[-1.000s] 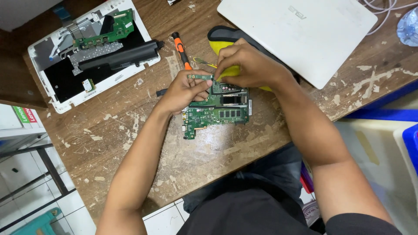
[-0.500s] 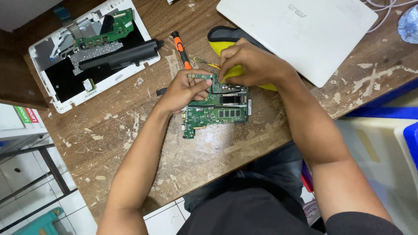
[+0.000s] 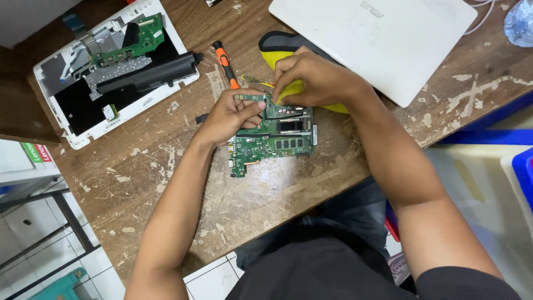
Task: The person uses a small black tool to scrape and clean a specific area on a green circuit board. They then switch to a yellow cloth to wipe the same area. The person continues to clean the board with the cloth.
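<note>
A green laptop motherboard (image 3: 275,141) lies flat on the worn wooden table (image 3: 166,183). My left hand (image 3: 230,114) grips the board's upper left part, thumb and fingers pinching its edge. My right hand (image 3: 313,78) is bunched at the board's top edge, its fingertips pressed down on a small part there; what they pinch is hidden. Thin yellow wires (image 3: 258,82) run off the board's top left. Beneath my right hand lies a yellow and black pad (image 3: 277,50).
An orange-handled screwdriver (image 3: 226,64) lies just above my left hand. A gutted white laptop base (image 3: 114,69) with a black battery bar sits at the far left. A closed white laptop (image 3: 377,39) lies at the top right. Blue bins (image 3: 519,166) stand at the right.
The board has shifted slightly under my hands. Both hands stay at its top edge with only small finger movements.
</note>
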